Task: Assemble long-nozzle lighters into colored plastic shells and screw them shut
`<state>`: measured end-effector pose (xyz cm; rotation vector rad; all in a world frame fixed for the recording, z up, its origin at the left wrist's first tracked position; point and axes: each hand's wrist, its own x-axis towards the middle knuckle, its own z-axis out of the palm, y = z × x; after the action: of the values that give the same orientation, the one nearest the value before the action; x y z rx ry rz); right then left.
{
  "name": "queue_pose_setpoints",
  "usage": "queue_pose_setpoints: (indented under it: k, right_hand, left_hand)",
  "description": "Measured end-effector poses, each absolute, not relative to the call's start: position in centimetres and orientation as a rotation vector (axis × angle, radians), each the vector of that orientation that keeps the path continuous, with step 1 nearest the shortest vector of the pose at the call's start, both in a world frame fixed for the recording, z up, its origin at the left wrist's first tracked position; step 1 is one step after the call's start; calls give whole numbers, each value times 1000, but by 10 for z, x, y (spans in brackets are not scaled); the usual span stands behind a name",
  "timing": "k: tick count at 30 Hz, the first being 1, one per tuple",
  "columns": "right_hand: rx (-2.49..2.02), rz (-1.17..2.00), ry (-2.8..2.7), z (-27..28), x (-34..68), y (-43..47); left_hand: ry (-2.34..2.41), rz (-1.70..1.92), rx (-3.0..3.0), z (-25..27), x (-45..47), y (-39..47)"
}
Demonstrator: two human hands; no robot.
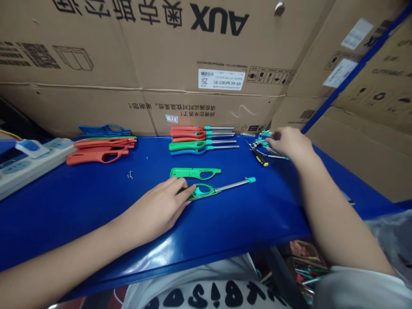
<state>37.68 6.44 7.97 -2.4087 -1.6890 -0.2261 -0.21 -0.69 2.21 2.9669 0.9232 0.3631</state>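
In the head view, the left hand lies at the near middle of the blue table, its thumb and fingers closed on the handle end of an opened green lighter, whose metal tube points right and ends in a teal tip. Just beyond that lighter lies a loose green half shell, apart from it. The right hand is at the far right, fingers bent over a heap of small teal and metal parts; whether it grips one of them I cannot tell. A black and yellow screwdriver lies at the near side of that heap. Left of it, a row of red, green and blue lighters lies with tubes to the right. Farther left are red and blue shells, near a white power strip, with tiny metal pieces nearer. Cardboard stands along the far edge.
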Motion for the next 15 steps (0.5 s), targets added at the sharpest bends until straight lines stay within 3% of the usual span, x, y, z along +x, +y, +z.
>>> queue_pose_setpoints:
  k: [4,10,13,15]
  right_hand:
    - [-2656,-18,-1773,59,407,84]
    - [-2609,-27,-1806,57,411,92]
    - [-2402,-102,-1832,68,389,82]
    - [-1934,17,-1828,71,358,69]
  left_hand:
    - [916,394,2920,23,-4,-6]
    - [870,545,2760,18,-5,4]
    - [877,595,2674,18,-2,5]
    - [903,671,2560,21,1,2]
